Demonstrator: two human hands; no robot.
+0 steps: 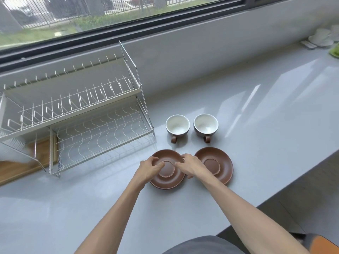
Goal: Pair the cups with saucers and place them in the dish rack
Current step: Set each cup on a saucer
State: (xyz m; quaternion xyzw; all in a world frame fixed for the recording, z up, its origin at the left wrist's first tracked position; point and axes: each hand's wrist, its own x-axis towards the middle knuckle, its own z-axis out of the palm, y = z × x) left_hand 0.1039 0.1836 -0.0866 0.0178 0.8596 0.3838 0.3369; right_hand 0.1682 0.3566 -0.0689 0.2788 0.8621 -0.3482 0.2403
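Hands (150,168) on brown ringed saucer (167,180).

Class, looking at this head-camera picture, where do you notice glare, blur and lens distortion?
Head view: daylight glare streaks the glossy grey countertop at right; the white wire dish rack blurs at its left edge; the dark window frame bows from wide-angle distortion; the brown round saucers stay sharp.

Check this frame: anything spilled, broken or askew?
Nothing stands out. Both cups stand upright and empty, both saucers lie flat on the counter, and the dish rack stands level. Both hands are on the left saucer.
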